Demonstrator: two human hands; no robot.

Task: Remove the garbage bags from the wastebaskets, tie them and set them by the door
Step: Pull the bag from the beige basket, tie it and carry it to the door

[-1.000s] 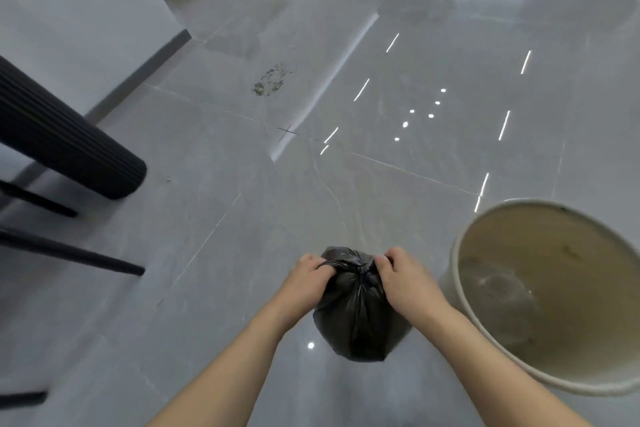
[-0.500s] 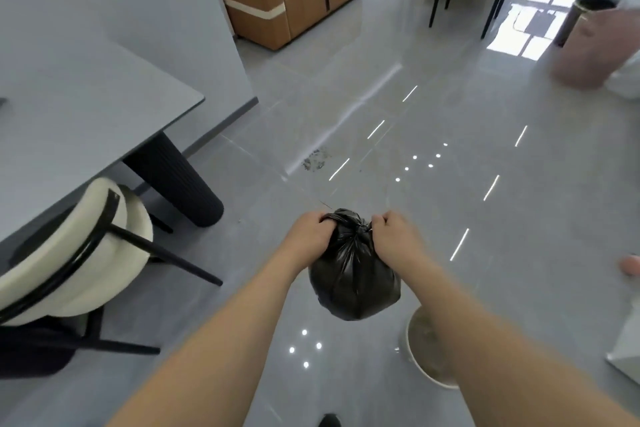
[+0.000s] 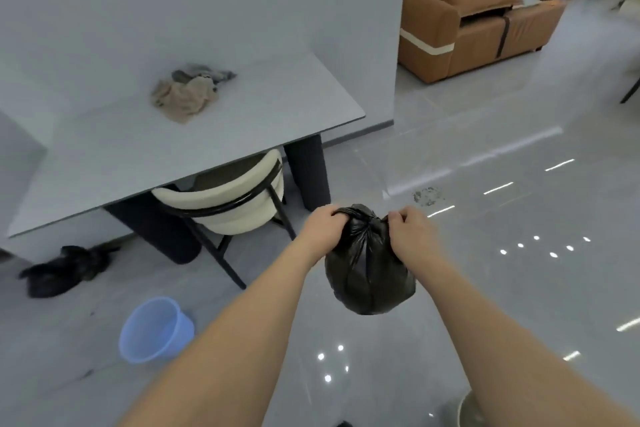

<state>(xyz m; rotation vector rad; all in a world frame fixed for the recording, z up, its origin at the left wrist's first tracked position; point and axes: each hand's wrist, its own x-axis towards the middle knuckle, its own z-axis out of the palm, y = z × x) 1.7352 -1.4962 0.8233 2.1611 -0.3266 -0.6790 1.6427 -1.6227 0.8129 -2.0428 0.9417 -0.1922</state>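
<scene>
1. At the far left, a second black bag (image 3: pixel 64 270) lies crumpled on the floor (image 3: pixel 519 288) beneath the edge of the grey table (image 3: pixel 242 135).
2. On the table top rests a heap of beige and grey cloth (image 3: pixel 188 94).
3. A blue wastebasket (image 3: pixel 154 329) stands on the floor at lower left, well apart from the bag on the floor; no liner shows inside it.
4. A cream chair (image 3: pixel 225 208) with a black frame is tucked under the table, beside the table's dark ribbed leg (image 3: pixel 308 173).
5. The left hand (image 3: pixel 323 230) is curled tight, fingers closed on the gathered plastic at the left side of the bag's neck.
6. The black garbage bag (image 3: pixel 369 269) hangs in the air between the two hands, above the floor, its top bunched into a knot and its body round and full.
7. The right hand (image 3: pixel 410 236) is also closed, fingers pinching the gathered plastic on the right side of the neck.
8. At the bottom right, part of a pale wastebasket's rim (image 3: pixel 462 407) shows behind the right forearm.
9. At upper right, a brown sofa (image 3: pixel 467 17) stands past the wall's corner.
</scene>
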